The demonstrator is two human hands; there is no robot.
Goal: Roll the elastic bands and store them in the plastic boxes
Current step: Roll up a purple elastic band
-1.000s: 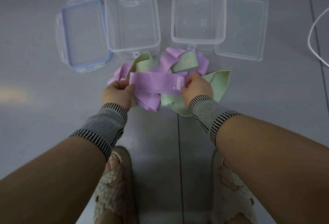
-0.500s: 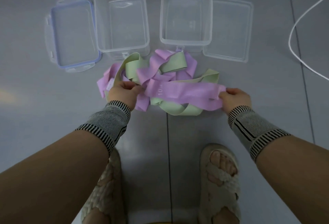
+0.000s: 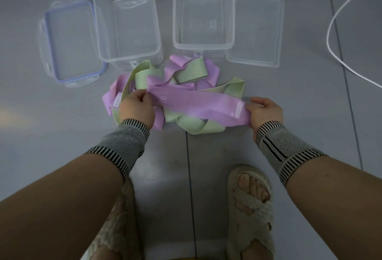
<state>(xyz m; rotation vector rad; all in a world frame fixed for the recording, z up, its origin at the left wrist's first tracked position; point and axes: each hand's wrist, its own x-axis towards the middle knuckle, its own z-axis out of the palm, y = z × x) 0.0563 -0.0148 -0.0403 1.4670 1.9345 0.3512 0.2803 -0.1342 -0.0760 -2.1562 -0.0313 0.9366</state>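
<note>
The left hand (image 3: 137, 109) pinches one end of a purple band (image 3: 198, 105), with fingers and thumb curled on it, just in front of the pile (image 3: 179, 86). The right hand (image 3: 263, 112) grips the other end, thumb on top and fingers below, near the white label (image 3: 238, 110) of the band. Between the two hands the band is held flat and nearly straight. Its long axis runs from left to right, across the body, and it drops a little toward the right hand. It hangs just above the pile of purple and green bands, which lies on the floor (image 3: 310, 98); I cannot tell if it touches the pile.

Beyond the pile stand two open boxes, the left box (image 3: 97, 22) and the right box (image 3: 175, 22), side by side, both with nothing inside. The near walls of both touch or almost touch the pile. One lid (image 3: 72, 42) lies left of the left box, the other lid (image 3: 256, 30) right of the right box.

Nothing is rolled yet, I think. For rolling, one end must be turned along the long axis toward the other hand. The right hand, at the label end, is free of the pile, so it seems the easier place to start. The right box is the nearer one to it
</note>
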